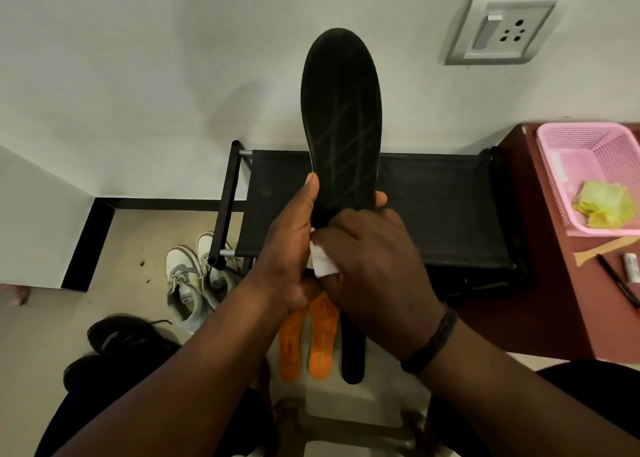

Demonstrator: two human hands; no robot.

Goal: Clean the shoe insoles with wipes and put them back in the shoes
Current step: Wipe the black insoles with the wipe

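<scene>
The person's two forearms reach up from the bottom of the view, the right one wearing a dark band at the wrist. The left hand (pixel 291 238) curls round the lower end of a long black foam insole (pixel 341 117), thumb up along its left edge, holding it upright in front of the white wall. The right hand (pixel 367 262) covers the heel end with fingers folded over a small white wipe (pixel 320 264), pressing it against the insole.

This looks like the wiping step on the first black insole. The next move probably calls for drawing the wipe up along the ribbed face while the left hand keeps the insole steady.

Below the hands, two orange insoles (pixel 306 338) and a second black insole (pixel 353 349) lie side by side, partly hidden by the arms; what they rest on is hard to tell. A pair of white sneakers (pixel 194 280) stands on the floor beside a black fabric shoe rack (pixel 433 207), and dark shoes (pixel 128 335) lower left are dim. On the brown bench (pixel 547 300) at right, a pink plastic basket (pixel 581 151) holds something crumpled and yellow-green, cut off by the frame
</scene>
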